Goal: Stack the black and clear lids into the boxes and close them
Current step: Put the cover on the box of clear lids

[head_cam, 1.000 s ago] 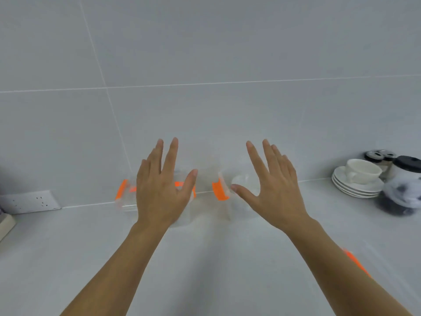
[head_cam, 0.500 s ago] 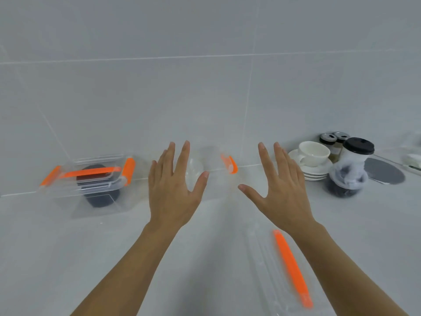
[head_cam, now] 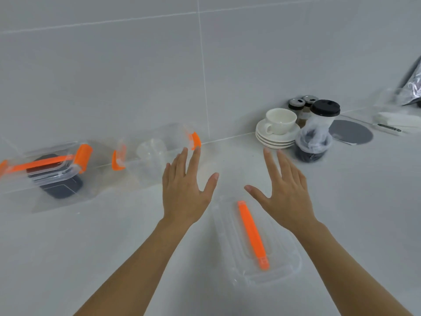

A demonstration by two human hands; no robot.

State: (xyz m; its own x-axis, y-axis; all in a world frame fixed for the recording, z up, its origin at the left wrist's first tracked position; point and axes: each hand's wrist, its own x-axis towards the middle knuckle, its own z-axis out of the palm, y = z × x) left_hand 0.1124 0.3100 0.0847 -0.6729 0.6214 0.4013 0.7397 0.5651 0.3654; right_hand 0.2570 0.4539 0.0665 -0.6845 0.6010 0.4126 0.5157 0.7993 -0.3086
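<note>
- The left hand (head_cam: 184, 192) hovers palm-down over the counter (head_cam: 114, 236), fingers straight and spread, holding nothing. Its fingertips line up with the right end of the open box (head_cam: 159, 165) — whether they touch it cannot be told.
- The right hand (head_cam: 284, 197) is held the same way just beside it, fingers splayed and empty, thumb pointing toward the left hand.
- The open box stands against the tiled wall (head_cam: 114, 76), with an orange latch at each end and a small stack of clear lids (head_cam: 151, 149) inside.
- To its left stands the closed box (head_cam: 45, 174), its cover with the orange handle on top and black lids (head_cam: 57, 185) visible through the clear wall.
- A loose box lid (head_cam: 230, 242) — clear, with an orange handle strip along its middle — lies flat on the counter between the two forearms, near the camera.
- At the right, a white cup (head_cam: 280, 120) sits on stacked saucers (head_cam: 276, 139). Beside them are a plastic sleeve (head_cam: 316, 135) of dark contents under a black cap, two small jars (head_cam: 296, 106) and a grey disc (head_cam: 350, 132).
</note>
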